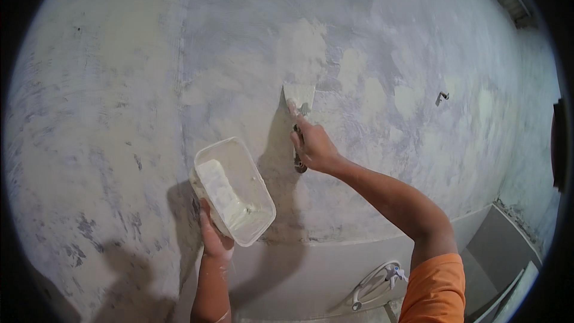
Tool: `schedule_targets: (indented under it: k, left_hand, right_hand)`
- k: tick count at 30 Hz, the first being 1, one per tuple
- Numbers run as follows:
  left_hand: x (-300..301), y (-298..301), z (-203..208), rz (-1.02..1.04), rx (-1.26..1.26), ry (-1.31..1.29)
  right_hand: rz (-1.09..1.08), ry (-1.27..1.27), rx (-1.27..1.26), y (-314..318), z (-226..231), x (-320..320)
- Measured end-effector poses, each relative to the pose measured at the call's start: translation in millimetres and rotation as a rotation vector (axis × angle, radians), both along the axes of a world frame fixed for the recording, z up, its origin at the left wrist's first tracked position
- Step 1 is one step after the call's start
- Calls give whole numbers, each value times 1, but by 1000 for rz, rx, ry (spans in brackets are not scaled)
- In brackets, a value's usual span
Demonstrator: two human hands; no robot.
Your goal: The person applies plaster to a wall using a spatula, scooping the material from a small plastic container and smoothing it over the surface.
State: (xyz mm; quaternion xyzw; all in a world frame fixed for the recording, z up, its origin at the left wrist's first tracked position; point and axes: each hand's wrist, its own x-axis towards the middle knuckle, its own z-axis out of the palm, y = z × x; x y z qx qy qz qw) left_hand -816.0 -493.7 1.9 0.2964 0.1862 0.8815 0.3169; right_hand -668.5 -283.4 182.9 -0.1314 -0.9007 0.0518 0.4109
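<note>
My right hand (315, 145) grips a putty knife (300, 95) by its dark handle, with the index finger stretched along the blade. The wide blade lies against the wall (239, 66), just below a pale, fresh-looking patch of filler (304, 45). Lower and to the left, my left hand (214, 233) is closed around the side and bottom of a clear plastic tub (254, 194). White paste (218, 185) coats one inner side of the tub, which is tilted with its mouth toward me. Part of the left hand is hidden behind the tub.
More pale filler patches (406, 101) dot the wall on the right, near a small metal pipe fitting (442, 97). Below runs a smooth grey band (323, 266). A white hose with a blue-and-white sprayer (394, 273) hangs at lower right, near leaning panels (517, 299).
</note>
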Motion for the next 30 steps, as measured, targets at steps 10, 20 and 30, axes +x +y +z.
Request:
schedule_targets:
  k: [10,20,30]
  left_hand:
    - [-13,-16,-2,36,-28,4]
    - [-26,-46,3,84,25,49]
    - [-19,-62,-22,122,9,-73]
  right_hand:
    - [25,500,174,38,104,-30]
    - [62,552,124,37,104,-23]
    - [190,110,82,-18,-9,-125]
